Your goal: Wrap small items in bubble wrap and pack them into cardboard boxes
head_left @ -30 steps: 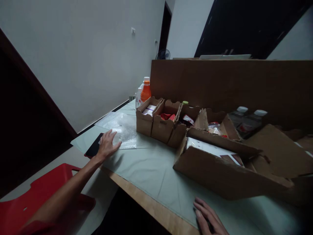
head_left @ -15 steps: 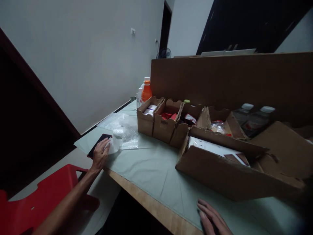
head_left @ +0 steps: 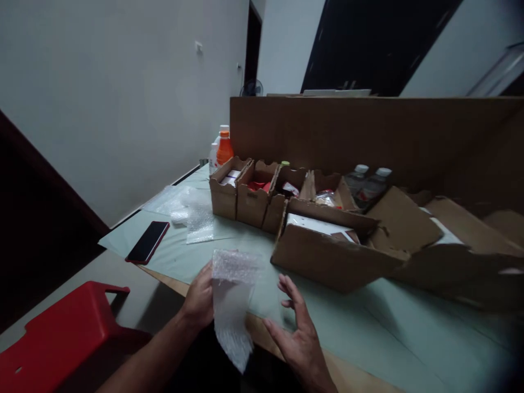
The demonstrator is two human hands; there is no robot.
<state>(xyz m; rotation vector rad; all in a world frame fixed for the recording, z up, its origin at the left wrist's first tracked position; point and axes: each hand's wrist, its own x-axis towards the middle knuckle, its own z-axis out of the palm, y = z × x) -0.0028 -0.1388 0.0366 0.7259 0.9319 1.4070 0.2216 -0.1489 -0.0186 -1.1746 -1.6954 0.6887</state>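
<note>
A piece of bubble wrap (head_left: 233, 305) hangs over the table's front edge, its lower end drooping below. My left hand (head_left: 201, 295) is closed on its left side; part of the fingers is hidden behind the sheet. To the right of it my right hand (head_left: 297, 333) is held with fingers and thumb spread, nothing in it and apart from the wrap. On the left end of the cloth lies a phone (head_left: 148, 242) with a dark screen and red case. More bubble wrap (head_left: 196, 215) lies flat beyond it.
Cardboard bins (head_left: 256, 201) with packets stand along the back. A longer cardboard box (head_left: 327, 254) holding a white box is in front of them. An orange bottle (head_left: 225, 148) and clear bottles (head_left: 374, 185) stand behind. A red stool (head_left: 69, 338) is at lower left.
My left hand has come from beside the phone to the middle front, bringing a piece of bubble wrap. My right hand has lifted and its fingers have spread. The view has turned right.
</note>
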